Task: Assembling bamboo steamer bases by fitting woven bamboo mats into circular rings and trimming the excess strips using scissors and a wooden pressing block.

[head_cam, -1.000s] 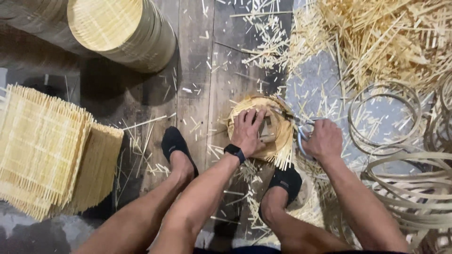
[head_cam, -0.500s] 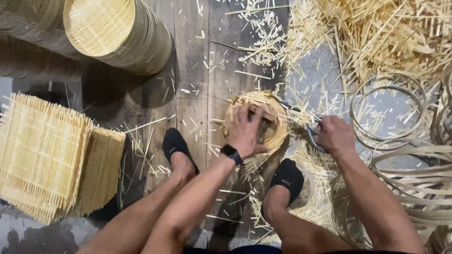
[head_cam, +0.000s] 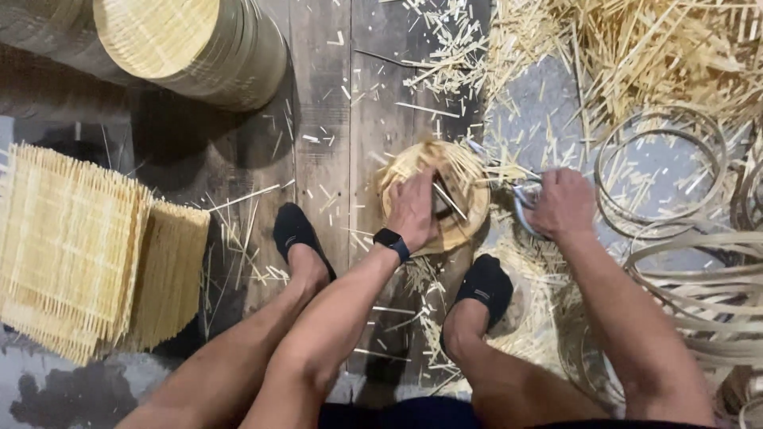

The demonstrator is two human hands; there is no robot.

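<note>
A round bamboo tray (head_cam: 469,218) with loose slat ends sticking out rests on the wooden floor between my feet. My left hand (head_cam: 413,208), with a black watch on the wrist, presses down on the tray's woven top. My right hand (head_cam: 563,203) grips metal scissors (head_cam: 518,199) at the tray's right rim, blades pointing toward the protruding slats. Cut bamboo splinters lie all around the tray.
A stack of finished round trays (head_cam: 191,48) lies at top left. Square woven bamboo mats (head_cam: 71,246) are piled at left. Bamboo hoops (head_cam: 660,171) and coiled strips (head_cam: 707,294) lie at right, a heap of offcuts (head_cam: 652,48) top right. My black-socked feet (head_cam: 294,234) flank the tray.
My left hand has shifted on the tray's top and the tray has turned slightly. My right hand with the scissors stays at the right rim, working along the slat ends.
</note>
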